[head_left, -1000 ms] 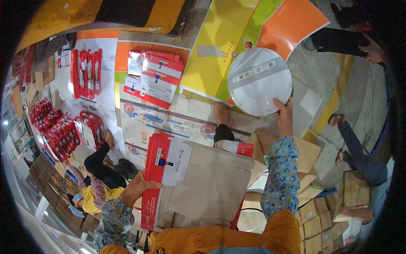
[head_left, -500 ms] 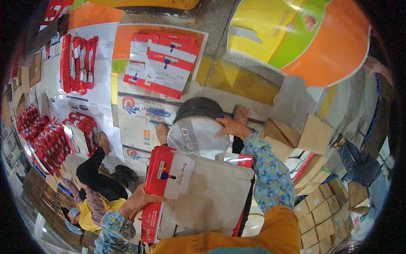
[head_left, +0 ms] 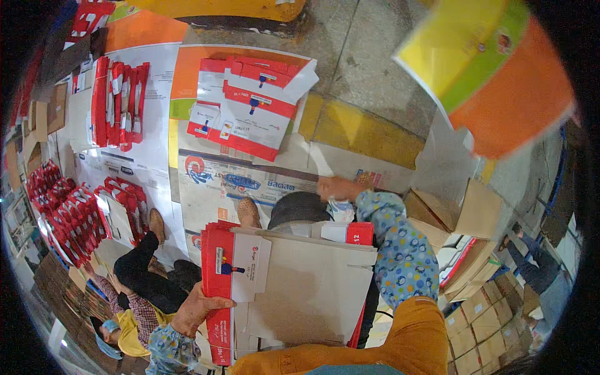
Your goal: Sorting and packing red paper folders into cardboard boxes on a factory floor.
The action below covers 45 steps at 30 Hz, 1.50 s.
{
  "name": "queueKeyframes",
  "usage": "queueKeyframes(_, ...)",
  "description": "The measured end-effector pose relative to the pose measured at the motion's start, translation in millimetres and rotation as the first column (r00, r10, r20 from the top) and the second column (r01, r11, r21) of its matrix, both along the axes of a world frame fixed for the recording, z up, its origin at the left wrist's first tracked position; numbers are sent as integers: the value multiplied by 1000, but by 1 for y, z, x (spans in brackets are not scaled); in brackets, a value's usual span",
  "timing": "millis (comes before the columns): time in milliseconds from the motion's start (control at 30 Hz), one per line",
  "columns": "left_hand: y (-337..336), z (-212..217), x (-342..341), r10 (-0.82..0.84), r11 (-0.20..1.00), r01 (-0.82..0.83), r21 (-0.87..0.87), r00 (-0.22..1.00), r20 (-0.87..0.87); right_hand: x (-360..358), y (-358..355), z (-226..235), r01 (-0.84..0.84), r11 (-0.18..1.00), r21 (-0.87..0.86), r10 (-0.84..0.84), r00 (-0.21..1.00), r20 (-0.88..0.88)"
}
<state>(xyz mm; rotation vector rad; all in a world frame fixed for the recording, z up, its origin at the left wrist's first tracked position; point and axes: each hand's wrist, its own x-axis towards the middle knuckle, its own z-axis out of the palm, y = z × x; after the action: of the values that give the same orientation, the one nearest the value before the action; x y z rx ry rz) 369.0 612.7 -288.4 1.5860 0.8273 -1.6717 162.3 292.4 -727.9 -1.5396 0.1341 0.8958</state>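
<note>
A bright sheet (head_left: 500,81) lay blurred at two o'clock, stacked cartons (head_left: 484,325) stood at four, a co-worker (head_left: 136,328) at eight.

A warehouse-type packing area is indicated. Concrete floor (head_left: 369,56) is exposed at upper centre, marked with a yellow band (head_left: 365,132). Red-and-white cartons (head_left: 80,212) are lined up at left; brown boxes (head_left: 490,319) are stacked at lower right; a co-worker (head_left: 136,322) is seated at lower left.
</note>
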Motion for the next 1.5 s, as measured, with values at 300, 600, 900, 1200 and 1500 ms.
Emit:
queueKeyframes(300,5,-54,22,245,969,-244,-34,942,230,195,-73,-78,861,289,-418,-648,498,576)
queueKeyframes(600,30,-119,16,343,939,-311,-147,882,323,210,-85,-75,803,592,-72,-802,595,47)
queueKeyframes(900,5,-140,30,224,957,-138,-256,911,345,56,-84,-93,580,810,-90,-568,813,129)
queueKeyframes(1200,-3,-134,20,275,887,-62,-457,867,416,55,-34,237,882,440,170,-882,460,-103)
queueKeyframes(1500,6,-133,-4,211,850,49,-524,880,425,-6,17,278,903,378,204,-925,380,29)
